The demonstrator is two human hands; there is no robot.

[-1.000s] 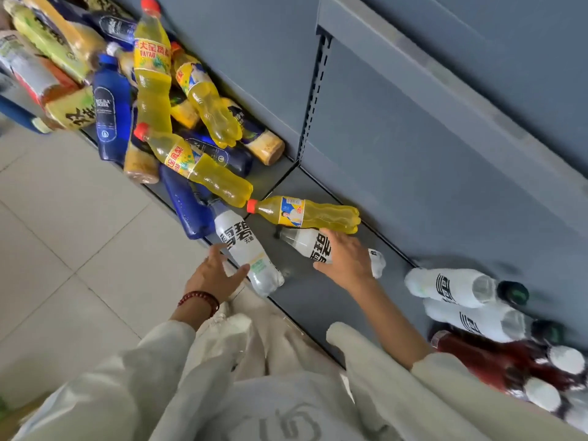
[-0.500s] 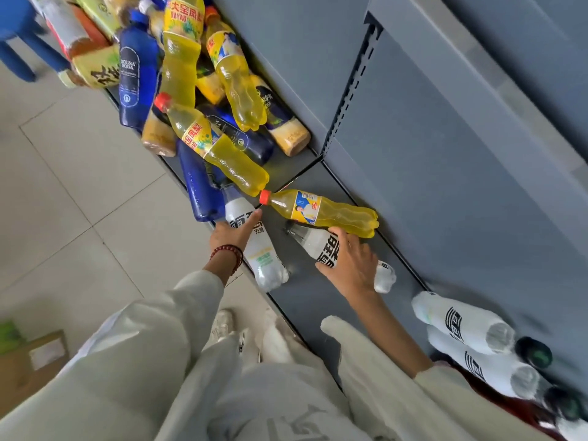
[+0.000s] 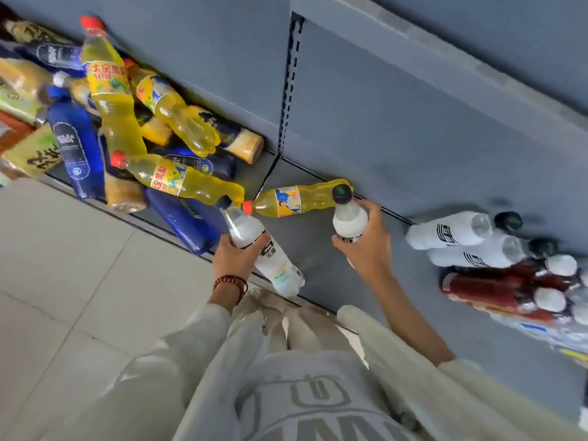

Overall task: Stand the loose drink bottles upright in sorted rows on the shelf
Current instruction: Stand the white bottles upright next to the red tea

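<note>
Both hands clamped: left hand (image 3: 232,261) wraps a tilted white bottle (image 3: 276,265), right hand (image 3: 369,249) grips a second white bottle (image 3: 349,219) over the shelf (image 3: 318,272); more white bottles (image 3: 451,232) at three o'clock.

your left hand (image 3: 234,261) gripping a tilted white bottle (image 3: 254,240), your right hand (image 3: 366,246) gripping a second white bottle (image 3: 350,218) cap up, yellow bottle (image 3: 296,202) lying on the grey shelf (image 3: 315,253) just behind them, jumbled pile (image 3: 127,138) of yellow and blue bottles left, standing white bottles (image 3: 451,232) and red bottles (image 3: 483,291) right
</note>
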